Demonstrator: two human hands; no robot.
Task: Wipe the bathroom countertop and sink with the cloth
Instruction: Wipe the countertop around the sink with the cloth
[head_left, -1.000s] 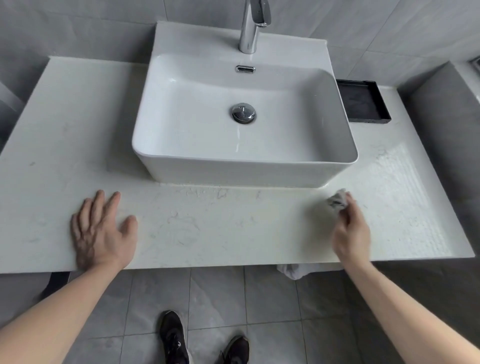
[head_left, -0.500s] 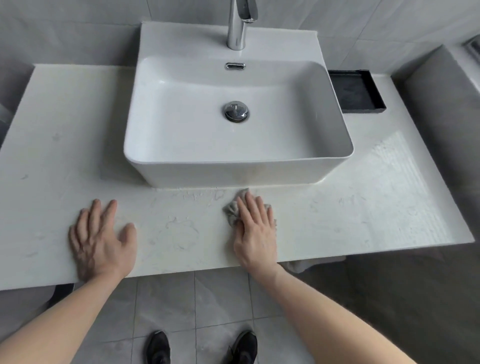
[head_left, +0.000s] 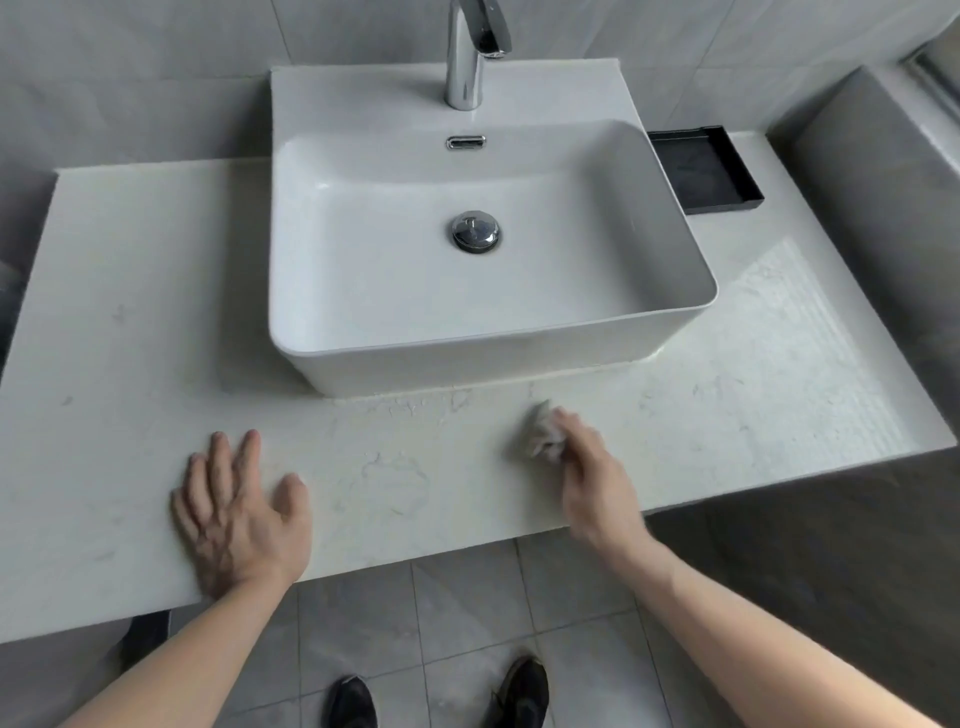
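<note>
Right hand (head_left: 592, 483) blurred, grip clenched round crumpled cloth (head_left: 543, 432) on bench (head_left: 130, 312), near sink (head_left: 467, 364); left hand (head_left: 239, 514) flat, fingers spread, grip released

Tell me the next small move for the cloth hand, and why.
Probably sweep the cloth leftward along the front strip of the countertop, toward the resting left hand. The right hand holds it bunched on the surface, and faint marks show before the sink.
</note>
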